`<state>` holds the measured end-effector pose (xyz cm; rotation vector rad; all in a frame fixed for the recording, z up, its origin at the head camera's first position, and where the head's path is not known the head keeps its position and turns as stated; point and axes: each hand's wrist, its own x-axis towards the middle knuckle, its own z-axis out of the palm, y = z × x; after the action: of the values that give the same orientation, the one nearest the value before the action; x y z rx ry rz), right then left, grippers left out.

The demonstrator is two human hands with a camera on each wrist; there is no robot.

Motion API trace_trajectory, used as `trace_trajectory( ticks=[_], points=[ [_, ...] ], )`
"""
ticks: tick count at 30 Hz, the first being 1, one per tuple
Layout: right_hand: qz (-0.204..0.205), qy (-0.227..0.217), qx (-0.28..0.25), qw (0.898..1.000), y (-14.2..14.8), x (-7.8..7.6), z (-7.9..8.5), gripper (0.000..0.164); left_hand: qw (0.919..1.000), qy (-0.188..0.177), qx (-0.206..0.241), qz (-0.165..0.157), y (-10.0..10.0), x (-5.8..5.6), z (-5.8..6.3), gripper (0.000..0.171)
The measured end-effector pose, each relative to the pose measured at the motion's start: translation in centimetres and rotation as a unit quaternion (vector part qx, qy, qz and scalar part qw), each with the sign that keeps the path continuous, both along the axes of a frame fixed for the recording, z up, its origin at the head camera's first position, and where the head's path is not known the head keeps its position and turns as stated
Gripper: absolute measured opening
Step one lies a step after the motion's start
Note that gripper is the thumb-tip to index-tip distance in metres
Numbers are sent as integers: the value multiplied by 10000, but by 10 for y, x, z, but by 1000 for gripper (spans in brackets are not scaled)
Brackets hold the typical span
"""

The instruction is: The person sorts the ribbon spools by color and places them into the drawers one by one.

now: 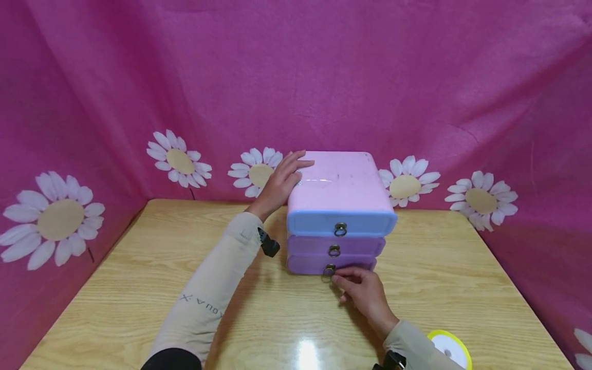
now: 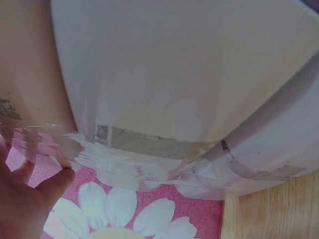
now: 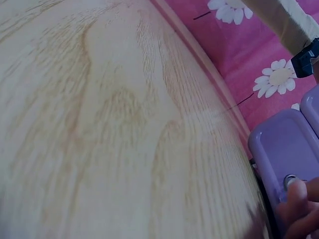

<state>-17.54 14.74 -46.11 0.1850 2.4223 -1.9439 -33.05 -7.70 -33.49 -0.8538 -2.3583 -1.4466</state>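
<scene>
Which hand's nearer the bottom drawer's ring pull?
Right. The right hand pinches the bottom ring pull; the left hand is higher and farther back, resting at the left edge of the pink cabinet top.

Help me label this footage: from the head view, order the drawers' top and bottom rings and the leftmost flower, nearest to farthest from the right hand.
1. Bottom ring: at the right hand, lowest drawer.
2. Top ring: above, on the blue drawer.
3. Leftmost flower: far left, on the pink curtain.
</scene>
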Motion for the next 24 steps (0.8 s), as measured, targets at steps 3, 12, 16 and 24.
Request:
trace_trajectory(
  ticks=[3, 12, 16, 24],
  points=[
    [-29, -20, -193, 9998, -2, 1, -1, 17, 10000, 8, -3, -12, 0, 0, 0, 39],
    [-100, -46, -591, 9982, -10, -2, -5, 19, 10000, 30, -26, -1, -2, 1, 0, 38],
    [-253, -120, -518, 9983, -12, -3, -4, 18, 10000, 40, 29, -79, -2, 0, 0, 38],
    [-404, -268, -401, 9980, -10, -6, -4, 15, 9999, 73, 53, -85, 1, 3, 3, 38]
  ],
)
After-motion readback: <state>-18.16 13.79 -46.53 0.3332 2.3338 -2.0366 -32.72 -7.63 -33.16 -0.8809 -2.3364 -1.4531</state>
